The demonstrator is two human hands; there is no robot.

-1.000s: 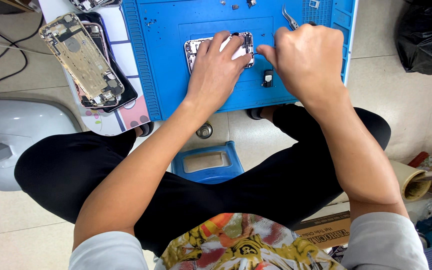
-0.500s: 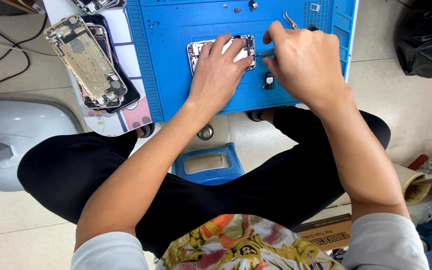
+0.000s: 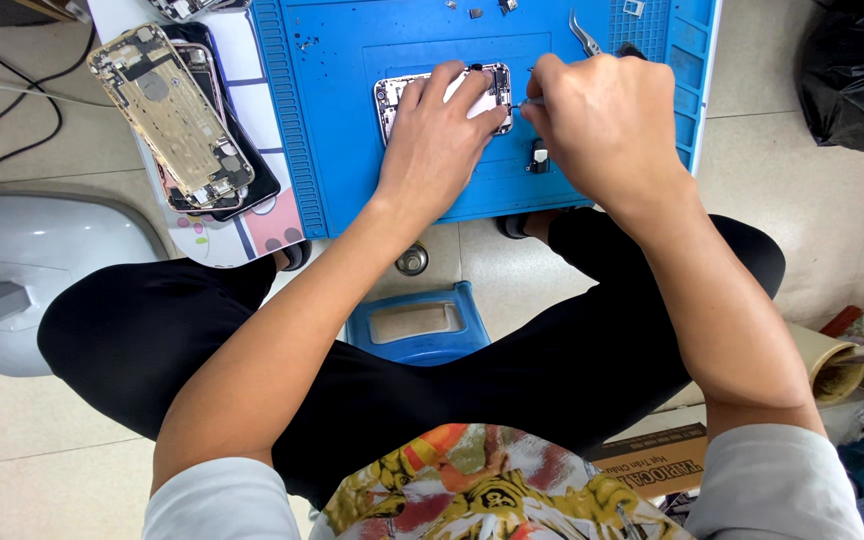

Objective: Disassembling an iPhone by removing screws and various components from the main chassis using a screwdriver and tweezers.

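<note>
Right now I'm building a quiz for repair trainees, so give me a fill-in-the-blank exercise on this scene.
1. The left hand presses down on an opened phone lying on a ____ work mat.
2. The right hand grips a thin metal ____ whose tip meets the phone's edge.
3. Left of the mat lies a ____-coloured phone housing.

Missing words: blue; tool; gold
</note>
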